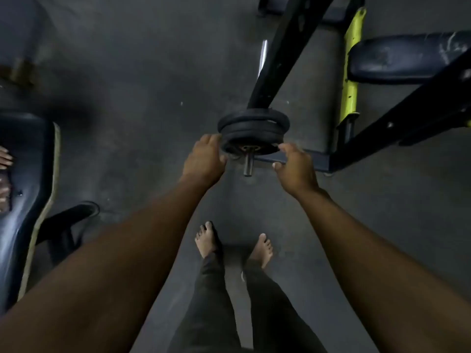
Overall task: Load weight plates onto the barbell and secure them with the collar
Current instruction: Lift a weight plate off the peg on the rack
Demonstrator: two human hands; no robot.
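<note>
Flanking stacked plates (pixel 253 129), both hands (pixel 204 159)

- we can read no text, number, brand or sign anywhere in this view.
- the outermost weight plate (pixel 251 146) has a ring around its hub with some pale marks on it, but they are too dark and blurred for us to make out.

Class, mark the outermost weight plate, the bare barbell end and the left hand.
outermost weight plate (pixel 265 147), head view, lower face right of the hub
barbell end (pixel 247 166), head view, bare sleeve
left hand (pixel 204 159), head view, back
</note>
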